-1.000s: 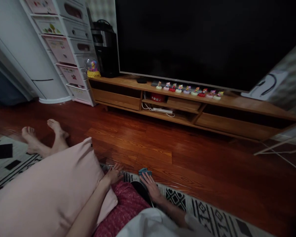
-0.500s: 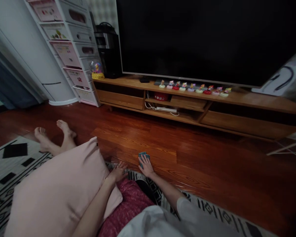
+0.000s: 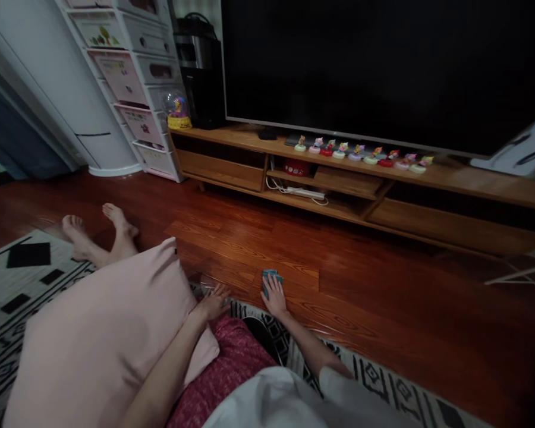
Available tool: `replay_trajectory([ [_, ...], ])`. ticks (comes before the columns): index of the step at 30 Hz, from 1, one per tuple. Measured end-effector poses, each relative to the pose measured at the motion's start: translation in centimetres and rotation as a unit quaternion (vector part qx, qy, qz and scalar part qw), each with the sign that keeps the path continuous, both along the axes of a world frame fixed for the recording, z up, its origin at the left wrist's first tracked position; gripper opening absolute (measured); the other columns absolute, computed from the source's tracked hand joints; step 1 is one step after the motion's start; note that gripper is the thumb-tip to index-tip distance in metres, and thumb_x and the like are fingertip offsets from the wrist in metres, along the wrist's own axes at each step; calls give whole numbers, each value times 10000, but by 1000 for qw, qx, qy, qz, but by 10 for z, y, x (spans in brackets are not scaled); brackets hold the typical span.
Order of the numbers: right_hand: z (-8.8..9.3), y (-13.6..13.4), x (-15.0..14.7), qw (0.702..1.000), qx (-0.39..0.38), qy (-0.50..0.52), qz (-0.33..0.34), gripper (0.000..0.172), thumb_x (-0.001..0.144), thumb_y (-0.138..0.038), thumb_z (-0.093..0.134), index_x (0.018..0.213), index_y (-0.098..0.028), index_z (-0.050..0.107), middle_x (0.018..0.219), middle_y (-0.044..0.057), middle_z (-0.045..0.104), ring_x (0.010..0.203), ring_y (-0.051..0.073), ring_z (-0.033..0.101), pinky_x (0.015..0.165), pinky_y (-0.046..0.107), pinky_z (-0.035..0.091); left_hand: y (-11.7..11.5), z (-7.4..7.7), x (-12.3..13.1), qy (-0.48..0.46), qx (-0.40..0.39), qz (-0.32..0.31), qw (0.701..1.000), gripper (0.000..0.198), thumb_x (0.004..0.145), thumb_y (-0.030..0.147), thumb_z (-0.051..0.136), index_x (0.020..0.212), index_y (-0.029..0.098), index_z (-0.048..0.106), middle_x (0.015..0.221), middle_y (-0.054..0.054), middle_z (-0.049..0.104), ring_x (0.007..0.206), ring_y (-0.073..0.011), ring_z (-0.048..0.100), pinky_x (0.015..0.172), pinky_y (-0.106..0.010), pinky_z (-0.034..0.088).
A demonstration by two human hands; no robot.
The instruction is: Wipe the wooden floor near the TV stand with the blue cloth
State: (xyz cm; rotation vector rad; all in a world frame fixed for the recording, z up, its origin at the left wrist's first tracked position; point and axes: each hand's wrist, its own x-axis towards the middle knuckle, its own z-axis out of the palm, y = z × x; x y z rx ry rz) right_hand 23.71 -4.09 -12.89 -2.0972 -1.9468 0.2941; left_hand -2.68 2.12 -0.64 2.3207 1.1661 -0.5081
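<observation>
My right hand [image 3: 274, 297] lies flat with its fingers spread on a small teal piece [image 3: 266, 276] on the wooden floor. This piece has straight edges and looks like a folded cloth, but most of it is hidden under my fingers and palm. My left hand [image 3: 214, 301] rests palm down at the rug's edge, fingers apart, with nothing seen in it. My left forearm lies along a pale pink pillow [image 3: 102, 315], which covers part of my lap and legs.
A patterned rug [image 3: 383, 386] runs beneath me. Ahead stands a low wooden TV cabinet [image 3: 223, 169] bearing a large TV [image 3: 361, 71] and a row of small figurines [image 3: 359, 153]. Drawers [image 3: 120, 74] stand at the left. Thin white legs [image 3: 517, 276] of something reach in at right.
My right hand has slid a little to the right along the floor, and the teal piece has moved with it. My left hand stays in place. The view has tilted slightly.
</observation>
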Motion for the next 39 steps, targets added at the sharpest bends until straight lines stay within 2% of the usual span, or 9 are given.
replay_trajectory([
  [5, 12, 48, -13, 998, -34, -12, -54, 595, 979, -401, 332, 1542, -235, 232, 1617, 46, 175, 1490, 242, 94, 1182, 478, 151, 1, -1, -2, -13, 10, -3, 1000, 616, 924, 422, 444, 1499, 232, 330, 1601, -91, 237, 1484, -265, 126, 1178, -501, 173],
  [11, -6, -17, -13, 992, -28, -2, 119, 571, 988, -455, 349, 1528, -289, 264, 1613, 2, 196, 1487, 208, 114, 1183, 431, 176, 1, -5, -1, -15, -3, -1, 1000, 628, 938, 418, 445, 1506, 182, 314, 1604, -134, 212, 1488, -273, 101, 1179, -511, 150],
  [16, -15, -48, -12, 990, -28, -4, 138, 589, 989, -452, 358, 1541, -319, 199, 1622, -16, 153, 1491, 203, 89, 1185, 437, 173, 2, -10, 0, -24, -22, 6, 999, 613, 938, 455, 449, 1500, 247, 318, 1608, -106, 212, 1487, -288, 93, 1167, -558, 155],
  [24, 19, 55, -21, 997, -70, -11, -21, 592, 992, -411, 330, 1544, -222, 224, 1627, 40, 130, 1491, 238, 81, 1190, 440, 135, 3, -10, -2, -18, -25, 5, 1000, 613, 939, 462, 449, 1498, 240, 324, 1606, -109, 228, 1483, -294, 124, 1167, -543, 185],
  [27, 24, 68, -26, 995, -90, -8, -31, 588, 997, -424, 321, 1541, -218, 236, 1626, 50, 134, 1490, 244, 88, 1185, 447, 141, 3, -8, -2, -24, -22, 5, 999, 607, 938, 447, 448, 1494, 230, 335, 1603, -110, 237, 1482, -301, 129, 1168, -542, 183],
  [30, 14, 41, -23, 996, -76, -6, 56, 580, 993, -456, 326, 1535, -262, 249, 1624, 30, 148, 1490, 228, 91, 1182, 445, 152, 4, -9, -2, -31, -21, 4, 999, 604, 933, 450, 450, 1491, 249, 336, 1602, -95, 243, 1482, -294, 129, 1164, -543, 192],
  [33, -3, -12, -11, 989, -54, -7, 139, 588, 987, -488, 334, 1536, -308, 222, 1625, 0, 140, 1492, 208, 77, 1182, 433, 168, 4, -13, -2, -37, -21, 6, 999, 602, 930, 456, 457, 1486, 254, 344, 1603, -95, 243, 1484, -288, 122, 1166, -540, 181],
  [36, -14, -60, 5, 986, -48, -9, 158, 599, 991, -486, 330, 1544, -327, 164, 1626, -19, 133, 1492, 189, 74, 1185, 419, 174, 4, -16, 0, -39, -22, 11, 999, 609, 929, 449, 468, 1483, 227, 353, 1603, -121, 233, 1485, -299, 109, 1164, -554, 173],
  [39, -14, -72, 17, 989, -43, -9, 145, 589, 996, -476, 314, 1545, -328, 160, 1625, -21, 143, 1490, 185, 91, 1185, 421, 176, 4, -16, 1, -36, -20, 12, 999, 619, 925, 439, 479, 1478, 185, 365, 1596, -155, 231, 1481, -318, 117, 1162, -558, 181],
])
